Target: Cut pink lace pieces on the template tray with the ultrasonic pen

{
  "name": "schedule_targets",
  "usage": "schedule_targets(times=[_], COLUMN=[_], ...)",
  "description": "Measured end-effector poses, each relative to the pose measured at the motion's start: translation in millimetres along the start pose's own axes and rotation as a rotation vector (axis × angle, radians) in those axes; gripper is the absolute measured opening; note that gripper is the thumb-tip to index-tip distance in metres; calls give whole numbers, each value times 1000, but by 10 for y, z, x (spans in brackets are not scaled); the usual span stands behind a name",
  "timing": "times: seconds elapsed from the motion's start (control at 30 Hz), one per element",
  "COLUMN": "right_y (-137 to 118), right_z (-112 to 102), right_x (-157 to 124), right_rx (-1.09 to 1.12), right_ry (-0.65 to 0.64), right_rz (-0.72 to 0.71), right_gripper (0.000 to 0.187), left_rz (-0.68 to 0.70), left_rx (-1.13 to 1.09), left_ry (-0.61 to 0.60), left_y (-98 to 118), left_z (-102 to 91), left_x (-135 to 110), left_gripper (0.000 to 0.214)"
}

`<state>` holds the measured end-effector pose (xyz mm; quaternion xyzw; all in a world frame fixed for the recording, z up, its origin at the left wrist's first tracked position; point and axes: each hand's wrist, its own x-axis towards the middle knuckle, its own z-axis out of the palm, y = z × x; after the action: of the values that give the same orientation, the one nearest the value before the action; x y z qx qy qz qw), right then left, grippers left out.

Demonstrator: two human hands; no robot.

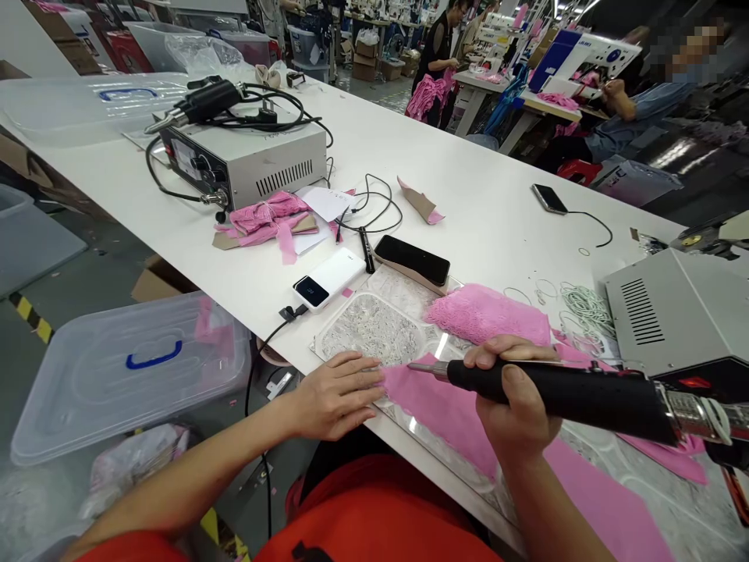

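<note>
My right hand [518, 425] is wrapped round a black handheld ultrasonic tool [591, 398], held almost level. Its narrow metal tip points left, at the upper edge of a flat pink fabric piece [450, 410]; whether it touches, I cannot tell. With fingers stretched out, my left hand [339, 394] lies flat, fingertips on the fabric's left end. Under the fabric is a clear sheet over a grey-speckled board [368, 328]. Just beyond the tool is a folded stack of pink fabric [491, 312]. More pink fabric extends beneath my right forearm.
A phone [413, 259], a white power bank [331, 277] and a black pen [367, 251] lie beyond the board. Grey vented boxes stand at the back left [263, 160] and right [672, 304]. Pale elastic cords [588, 308] lie near the right box. Other people work at sewing machines behind.
</note>
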<state>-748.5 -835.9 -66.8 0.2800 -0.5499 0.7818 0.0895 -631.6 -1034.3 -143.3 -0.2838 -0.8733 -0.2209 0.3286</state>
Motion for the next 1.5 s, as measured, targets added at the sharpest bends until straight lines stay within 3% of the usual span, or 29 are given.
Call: schedule_targets(times=[0.5, 1.0, 1.23, 1.5], right_y=[-25, -3, -23, -11], right_z=[229, 223, 217, 307], right_x=[-77, -75, -26, -84], right_rx=[77, 64, 60, 93], right_ry=[-25, -68, -20, -63], right_rz=[57, 50, 42, 77], right_gripper=[7, 5, 6, 7], left_rz=[13, 25, 18, 26], left_rx=[-26, -21, -32, -40], left_ry=[-6, 0, -9, 9], left_y=[-2, -26, -28, -21], left_z=[-47, -32, -36, -41], left_x=[-47, -74, -82, -63], left_gripper=[26, 29, 30, 25])
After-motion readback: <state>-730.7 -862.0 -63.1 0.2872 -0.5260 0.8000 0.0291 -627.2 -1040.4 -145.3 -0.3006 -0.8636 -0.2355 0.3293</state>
